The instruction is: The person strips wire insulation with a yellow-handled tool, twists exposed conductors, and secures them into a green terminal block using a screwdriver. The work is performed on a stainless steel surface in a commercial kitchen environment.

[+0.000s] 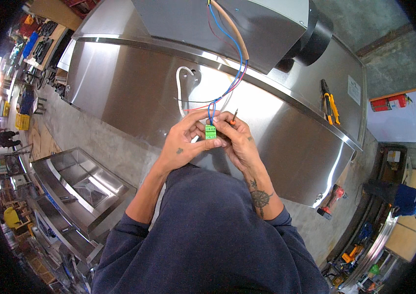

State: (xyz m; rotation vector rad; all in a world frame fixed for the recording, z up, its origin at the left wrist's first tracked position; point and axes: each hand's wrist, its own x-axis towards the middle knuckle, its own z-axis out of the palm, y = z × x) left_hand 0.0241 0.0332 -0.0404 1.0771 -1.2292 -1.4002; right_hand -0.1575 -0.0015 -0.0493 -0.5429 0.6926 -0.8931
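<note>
Between my two hands sits a small green terminal block, with blue wires running into its far side. My left hand is closed on the block, its thumb along the near edge. My right hand is closed too, its fingers against the block's right side and the wires. A small screwdriver with an orange part near its shaft is tucked in the right hand, tip pointing away; its handle is mostly hidden. Loose red and black wire ends stick out left of the blue ones.
The wires come from a brown sheath at a grey metal box on a large stainless steel hood. A white cable loops nearby. Yellow-handled pliers lie right; a red cordless drill is on the floor.
</note>
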